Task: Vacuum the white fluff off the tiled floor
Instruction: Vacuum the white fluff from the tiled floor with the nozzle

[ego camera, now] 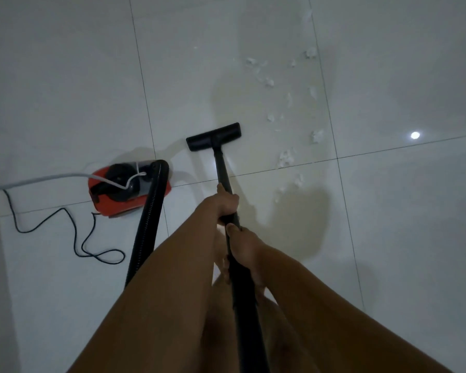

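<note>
Both hands grip the black vacuum wand. My left hand holds it higher up the tube, my right hand just below, closer to me. The flat black floor nozzle rests on the pale tiled floor, left of the fluff. Several bits of white fluff lie in a loose trail from the far right down to the tile joint beside the wand. None touches the nozzle.
The red and black vacuum body sits on the floor at the left, with its ribbed black hose arching toward me. A white cord and a looping black cable lie at the left. A lamp glare shines on the right tiles.
</note>
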{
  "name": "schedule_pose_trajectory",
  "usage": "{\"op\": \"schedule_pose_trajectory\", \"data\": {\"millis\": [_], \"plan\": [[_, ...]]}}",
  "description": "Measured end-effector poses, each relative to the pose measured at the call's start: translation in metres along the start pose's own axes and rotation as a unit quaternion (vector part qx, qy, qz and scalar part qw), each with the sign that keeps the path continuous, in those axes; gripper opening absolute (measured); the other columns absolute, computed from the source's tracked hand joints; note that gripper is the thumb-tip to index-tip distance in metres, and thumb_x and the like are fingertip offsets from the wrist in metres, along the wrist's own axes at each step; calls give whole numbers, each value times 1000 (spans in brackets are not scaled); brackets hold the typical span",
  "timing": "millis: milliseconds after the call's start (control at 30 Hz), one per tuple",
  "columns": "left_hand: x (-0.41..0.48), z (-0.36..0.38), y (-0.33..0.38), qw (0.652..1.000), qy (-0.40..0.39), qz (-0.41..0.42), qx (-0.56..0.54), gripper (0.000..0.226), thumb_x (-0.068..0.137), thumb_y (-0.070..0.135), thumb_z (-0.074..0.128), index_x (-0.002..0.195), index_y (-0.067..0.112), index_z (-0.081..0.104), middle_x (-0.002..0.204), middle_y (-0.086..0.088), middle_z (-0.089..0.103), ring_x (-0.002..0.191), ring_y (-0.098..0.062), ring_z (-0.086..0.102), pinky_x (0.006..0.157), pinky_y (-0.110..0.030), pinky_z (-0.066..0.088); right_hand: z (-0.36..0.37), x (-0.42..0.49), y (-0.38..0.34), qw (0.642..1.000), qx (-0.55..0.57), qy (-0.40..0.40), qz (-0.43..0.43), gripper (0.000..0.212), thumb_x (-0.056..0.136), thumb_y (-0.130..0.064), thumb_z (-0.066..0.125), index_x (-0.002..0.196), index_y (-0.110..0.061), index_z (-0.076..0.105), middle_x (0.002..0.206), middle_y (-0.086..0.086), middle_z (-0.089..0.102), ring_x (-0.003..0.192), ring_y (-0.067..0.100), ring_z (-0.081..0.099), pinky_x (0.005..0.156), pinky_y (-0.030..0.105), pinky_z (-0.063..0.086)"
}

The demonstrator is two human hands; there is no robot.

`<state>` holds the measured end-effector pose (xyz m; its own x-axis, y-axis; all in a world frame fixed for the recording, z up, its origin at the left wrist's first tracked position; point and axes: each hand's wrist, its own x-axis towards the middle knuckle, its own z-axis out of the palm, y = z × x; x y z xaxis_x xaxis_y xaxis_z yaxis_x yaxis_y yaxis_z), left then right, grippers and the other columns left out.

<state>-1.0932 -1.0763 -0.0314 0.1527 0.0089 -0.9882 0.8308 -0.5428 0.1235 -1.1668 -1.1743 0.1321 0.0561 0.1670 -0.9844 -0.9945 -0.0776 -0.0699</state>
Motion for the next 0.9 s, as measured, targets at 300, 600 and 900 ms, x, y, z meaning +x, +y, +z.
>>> {"op": "schedule_pose_trajectory", "data": {"millis": [300, 600, 900], "plan": [[-26, 55, -62, 999, -22, -14, 32, 84, 102, 33, 40, 160, 40, -20, 146, -26, 56, 120, -38, 67, 100, -52, 59, -2, 78, 119, 963, -225, 149, -28, 98, 70, -74, 21, 150, -21, 39, 156, 5, 33, 145, 20, 24, 122, 41, 15], [-31, 101, -135, 998, -34, -6, 45, 84, 99, 34, 41, 161, 40, -16, 153, -26, 48, 125, -42, 63, 102, -53, 57, -2, 71, 188, 996, 63, 56, 34, 36, 104, -46, 37, 108, -16, 57, 90, 20, 67, 76, 25, 68, 74, 32, 57], [-41, 137, -168, 999, -14, 10, 39, 94, 78, 44, 43, 162, 37, 2, 155, -25, 47, 130, -42, 59, 106, -54, 54, 6, -7, 222, 999, 10, 21, 28, 35, 104, -43, 30, 104, -13, 49, 59, 8, 53, 35, 17, 48, 45, 22, 48]]}}
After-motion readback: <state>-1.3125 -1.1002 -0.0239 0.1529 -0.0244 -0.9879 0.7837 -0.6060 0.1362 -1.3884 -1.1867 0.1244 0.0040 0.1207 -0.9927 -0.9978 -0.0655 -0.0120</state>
